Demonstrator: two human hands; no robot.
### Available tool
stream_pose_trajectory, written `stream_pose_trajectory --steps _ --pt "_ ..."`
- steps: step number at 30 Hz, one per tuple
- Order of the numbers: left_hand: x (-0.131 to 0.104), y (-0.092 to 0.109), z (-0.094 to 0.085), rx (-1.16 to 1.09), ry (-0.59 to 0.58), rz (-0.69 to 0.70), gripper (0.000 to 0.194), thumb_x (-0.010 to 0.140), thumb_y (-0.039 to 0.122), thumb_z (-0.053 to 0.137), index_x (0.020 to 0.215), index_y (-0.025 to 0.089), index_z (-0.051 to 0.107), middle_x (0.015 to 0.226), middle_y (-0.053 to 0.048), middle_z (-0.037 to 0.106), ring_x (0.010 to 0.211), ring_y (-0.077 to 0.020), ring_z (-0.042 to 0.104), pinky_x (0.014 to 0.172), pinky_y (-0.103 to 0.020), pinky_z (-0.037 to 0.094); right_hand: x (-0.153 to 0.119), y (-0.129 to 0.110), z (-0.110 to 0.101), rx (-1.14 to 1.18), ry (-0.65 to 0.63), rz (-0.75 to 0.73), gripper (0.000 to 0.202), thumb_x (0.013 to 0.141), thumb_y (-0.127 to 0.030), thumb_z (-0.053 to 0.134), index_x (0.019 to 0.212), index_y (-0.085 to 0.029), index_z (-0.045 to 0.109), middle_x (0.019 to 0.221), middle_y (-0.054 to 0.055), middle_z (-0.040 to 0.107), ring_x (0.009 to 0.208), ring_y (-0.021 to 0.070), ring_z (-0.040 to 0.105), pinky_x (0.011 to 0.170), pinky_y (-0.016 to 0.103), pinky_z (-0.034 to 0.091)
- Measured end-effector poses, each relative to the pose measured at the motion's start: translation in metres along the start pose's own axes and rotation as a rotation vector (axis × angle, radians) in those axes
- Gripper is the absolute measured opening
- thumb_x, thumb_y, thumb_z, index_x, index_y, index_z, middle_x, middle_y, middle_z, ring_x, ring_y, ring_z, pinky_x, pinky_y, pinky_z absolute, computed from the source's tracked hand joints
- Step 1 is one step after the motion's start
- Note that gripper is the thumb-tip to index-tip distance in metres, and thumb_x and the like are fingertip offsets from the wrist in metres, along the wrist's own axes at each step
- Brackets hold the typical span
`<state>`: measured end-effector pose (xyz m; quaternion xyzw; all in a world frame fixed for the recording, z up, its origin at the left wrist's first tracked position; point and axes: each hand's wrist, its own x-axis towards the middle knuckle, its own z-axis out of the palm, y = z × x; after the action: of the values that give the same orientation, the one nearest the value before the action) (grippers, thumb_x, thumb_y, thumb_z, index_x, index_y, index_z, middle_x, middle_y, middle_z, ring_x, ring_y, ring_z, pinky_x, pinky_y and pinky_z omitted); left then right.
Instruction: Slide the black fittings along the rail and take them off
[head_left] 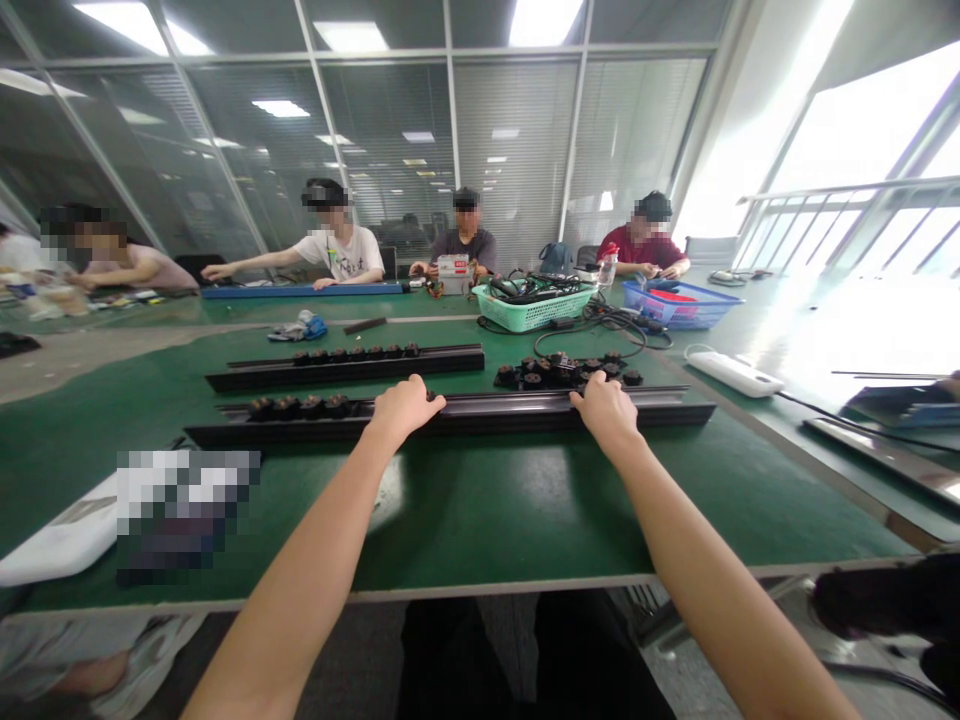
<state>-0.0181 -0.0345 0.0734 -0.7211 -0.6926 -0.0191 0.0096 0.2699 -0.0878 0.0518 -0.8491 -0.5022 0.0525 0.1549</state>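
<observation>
The left hand (403, 410) and right hand (609, 410) rest on the long black rail (510, 404) on the green table (495, 510), maybe keeping it still, but I can't tell if their fingers pinch.

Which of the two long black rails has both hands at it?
The nearer rail: the left hand and right hand are both at it, spaced apart along its length. The farther rail lies beyond, with neither hand on it.
</observation>
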Motion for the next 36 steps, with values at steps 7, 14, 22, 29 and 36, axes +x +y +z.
stream_pose_trajectory --steps 7,14,22,29,36 --pt "-0.001 0.000 0.000 0.001 -0.003 -0.002 0.058 0.098 0.056 0.045 0.132 0.010 0.057 0.129 -0.025 0.071 0.119 -0.0403 0.069 0.094 -0.044 0.055 0.005 0.005 0.000 -0.011 -0.003 -0.033 0.041 0.105 -0.037 0.054 0.136 -0.010 0.053 0.134 0.027 0.064 0.124 0.0354 0.068 0.099 0.041 0.054" --pt "0.001 -0.002 0.001 0.000 0.007 0.002 0.059 0.098 0.056 0.046 0.132 0.010 0.057 0.127 -0.025 0.072 0.117 -0.0405 0.070 0.093 -0.044 0.055 0.009 0.010 -0.001 -0.051 -0.006 -0.048 0.040 0.104 -0.039 0.056 0.132 -0.011 0.056 0.128 0.025 0.069 0.121 0.0358 0.069 0.095 0.042 0.055" --pt "-0.001 -0.001 0.002 -0.003 0.016 0.001 0.057 0.098 0.055 0.047 0.132 0.010 0.057 0.125 -0.025 0.073 0.117 -0.0394 0.070 0.095 -0.043 0.054 0.013 0.012 0.000 -0.034 -0.007 -0.004 0.044 0.104 -0.041 0.057 0.134 -0.009 0.055 0.129 0.027 0.068 0.121 0.0367 0.069 0.096 0.045 0.055" --pt "-0.002 -0.001 0.002 -0.008 0.016 0.008 0.057 0.098 0.053 0.047 0.134 0.010 0.056 0.128 -0.025 0.072 0.121 -0.0380 0.069 0.096 -0.041 0.054 0.018 0.012 0.002 -0.121 -0.061 -0.072 0.044 0.106 -0.038 0.050 0.139 -0.009 0.053 0.131 0.027 0.068 0.123 0.0356 0.068 0.098 0.043 0.053" --pt "-0.004 -0.002 0.001 -0.009 0.024 0.024 0.057 0.098 0.053 0.046 0.134 0.010 0.056 0.130 -0.025 0.071 0.120 -0.0380 0.070 0.095 -0.041 0.054 0.030 0.033 -0.002 -0.269 -0.086 -0.304 0.046 0.107 -0.046 0.044 0.137 -0.014 0.059 0.123 0.023 0.073 0.118 0.0364 0.070 0.092 0.043 0.052"
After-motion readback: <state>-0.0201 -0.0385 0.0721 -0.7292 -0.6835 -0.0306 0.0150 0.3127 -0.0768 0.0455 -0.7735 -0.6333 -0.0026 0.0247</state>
